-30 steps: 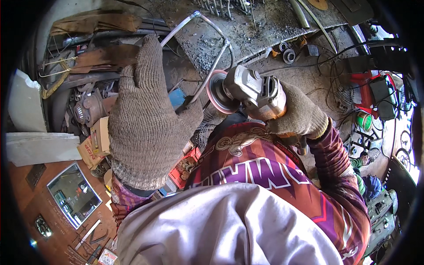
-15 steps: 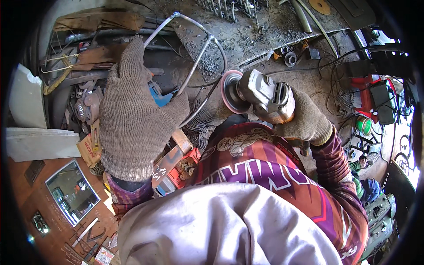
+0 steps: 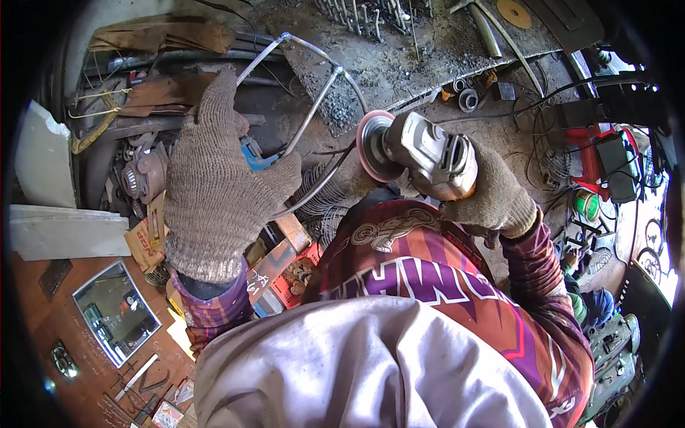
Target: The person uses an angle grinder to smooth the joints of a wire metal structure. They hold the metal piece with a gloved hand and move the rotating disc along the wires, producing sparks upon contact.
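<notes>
My left hand [image 3: 221,171], in a brown knitted glove, is closed around a frame of bent metal rod [image 3: 312,107]. Its thumb lies by one bar, and the palm side is hidden. Two bars meet at a joint at the frame's far right, and a curved bar runs back under the hand. An angle grinder [image 3: 432,153] is gripped by my gloved right hand [image 3: 496,192]. The grinder's round disc [image 3: 376,146] faces left, right beside the frame's curved bar; whether they touch I cannot tell.
A metal worktable [image 3: 442,50] strewn with dark bits and upright rods stands ahead. Black cables [image 3: 499,113] cross the floor at right. Wire coils [image 3: 325,196] lie below the frame. At left are a blue tool [image 3: 255,155] and a mirror [image 3: 116,312]. Another person [image 3: 596,307] is at lower right.
My left hand and the frame have come slightly nearer to me, the frame's joint sinking closer to the disc. The grinder and my right hand have hardly moved.
</notes>
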{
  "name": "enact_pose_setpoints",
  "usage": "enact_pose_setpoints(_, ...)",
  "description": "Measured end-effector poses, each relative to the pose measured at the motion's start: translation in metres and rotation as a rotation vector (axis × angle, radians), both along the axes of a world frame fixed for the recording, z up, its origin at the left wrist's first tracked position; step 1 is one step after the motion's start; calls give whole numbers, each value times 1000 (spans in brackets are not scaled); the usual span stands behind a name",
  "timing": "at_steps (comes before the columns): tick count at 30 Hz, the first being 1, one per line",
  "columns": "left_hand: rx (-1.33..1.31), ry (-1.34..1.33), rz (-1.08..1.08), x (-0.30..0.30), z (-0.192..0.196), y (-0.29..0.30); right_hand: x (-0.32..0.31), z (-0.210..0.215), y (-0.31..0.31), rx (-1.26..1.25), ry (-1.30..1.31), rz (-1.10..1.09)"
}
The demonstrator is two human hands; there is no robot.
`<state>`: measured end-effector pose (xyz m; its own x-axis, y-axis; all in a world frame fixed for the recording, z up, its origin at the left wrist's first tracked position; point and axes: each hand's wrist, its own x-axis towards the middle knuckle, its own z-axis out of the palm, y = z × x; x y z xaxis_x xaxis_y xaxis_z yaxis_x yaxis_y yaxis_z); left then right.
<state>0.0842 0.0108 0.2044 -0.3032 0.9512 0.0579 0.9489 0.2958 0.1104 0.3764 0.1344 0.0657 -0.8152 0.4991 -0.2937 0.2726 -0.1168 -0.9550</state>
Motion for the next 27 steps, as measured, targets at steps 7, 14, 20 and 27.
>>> enact_pose_setpoints(7,-48,-279,54,-19,-15,-6,2,-1,0,133,-30,-63)
enact_pose_setpoints(14,-163,-220,14,-36,-35,-5,3,-10,-7,302,-77,-83)
enact_pose_setpoints(20,-30,-502,95,-70,-67,-33,7,-11,-13,167,-74,-192)
enact_pose_setpoints(27,115,-728,199,-93,-32,-66,29,-15,-7,8,-83,-277)
